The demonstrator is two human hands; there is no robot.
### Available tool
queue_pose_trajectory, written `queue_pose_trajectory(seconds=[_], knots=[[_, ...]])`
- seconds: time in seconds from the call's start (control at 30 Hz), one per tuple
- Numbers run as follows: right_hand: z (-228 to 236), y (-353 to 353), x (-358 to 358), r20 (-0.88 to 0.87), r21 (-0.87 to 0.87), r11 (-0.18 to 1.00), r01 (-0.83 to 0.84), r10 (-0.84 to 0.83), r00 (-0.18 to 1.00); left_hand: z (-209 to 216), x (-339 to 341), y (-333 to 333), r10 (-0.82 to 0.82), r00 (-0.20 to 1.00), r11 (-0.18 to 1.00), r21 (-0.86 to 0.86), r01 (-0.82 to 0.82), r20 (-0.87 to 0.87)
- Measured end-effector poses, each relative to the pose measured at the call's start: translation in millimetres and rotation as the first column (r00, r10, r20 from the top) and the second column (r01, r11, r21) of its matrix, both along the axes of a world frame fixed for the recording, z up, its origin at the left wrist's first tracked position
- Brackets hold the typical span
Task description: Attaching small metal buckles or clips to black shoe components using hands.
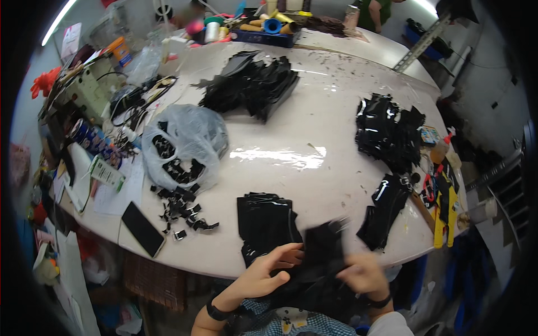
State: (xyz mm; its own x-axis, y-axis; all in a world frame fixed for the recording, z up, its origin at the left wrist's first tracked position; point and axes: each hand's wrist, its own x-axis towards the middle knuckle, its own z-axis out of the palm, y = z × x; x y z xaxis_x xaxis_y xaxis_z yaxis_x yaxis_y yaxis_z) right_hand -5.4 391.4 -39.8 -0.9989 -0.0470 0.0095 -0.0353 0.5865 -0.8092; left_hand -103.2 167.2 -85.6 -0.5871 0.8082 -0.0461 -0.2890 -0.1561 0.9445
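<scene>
Near the table's front edge, my right hand (364, 273) is closed on the right edge of a black sheet piece (324, 246), which stands up and is smeared by motion. My left hand (270, 271) is at the piece's left side, thumb and fingers apart; its fingertips are partly lost against the black. More black material lies below, over my lap. Just beyond my left hand is a stack of flat, shiny black pieces (264, 221). Right of my hands lies a narrower black stack (385, 210).
Farther back are a large black pile (252, 84) and a glossy black pile (388, 131). At left, a plastic bag (188, 131) holds small black pieces, with loose bits (182, 207) and a phone (143, 228) nearer. Yellow-handled tools (445, 215) lie at the right edge.
</scene>
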Motion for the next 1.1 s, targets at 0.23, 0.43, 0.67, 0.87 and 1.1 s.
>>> queue_pose_trajectory(seconds=[0.23,0.43,0.67,0.87,1.1], knots=[[-66,134,-2,-0.248,-0.277,0.674,0.684,-0.738,0.627,11,-12,-7,-0.158,0.915,0.985,-0.126,0.119,-0.372],[-83,132,4,-0.404,0.371,0.35,0.86,-0.774,0.489,15,-43,-40,0.215,0.701,0.837,-0.241,-0.49,-0.68],[-26,68,-7,-0.491,0.162,0.581,0.798,-0.654,0.576,-43,-84,-99,0.077,0.287,0.301,-0.252,-0.92,-0.955],[-8,19,-12,-0.445,0.149,0.803,0.577,-0.467,0.764,-21,-73,-79,0.262,0.131,0.389,-0.02,-0.921,-0.956],[11,-30,-19,-0.146,-0.107,0.992,-0.071,0.055,0.988,14,-21,-36,0.42,-0.008,0.822,0.384,-0.42,-0.907]])
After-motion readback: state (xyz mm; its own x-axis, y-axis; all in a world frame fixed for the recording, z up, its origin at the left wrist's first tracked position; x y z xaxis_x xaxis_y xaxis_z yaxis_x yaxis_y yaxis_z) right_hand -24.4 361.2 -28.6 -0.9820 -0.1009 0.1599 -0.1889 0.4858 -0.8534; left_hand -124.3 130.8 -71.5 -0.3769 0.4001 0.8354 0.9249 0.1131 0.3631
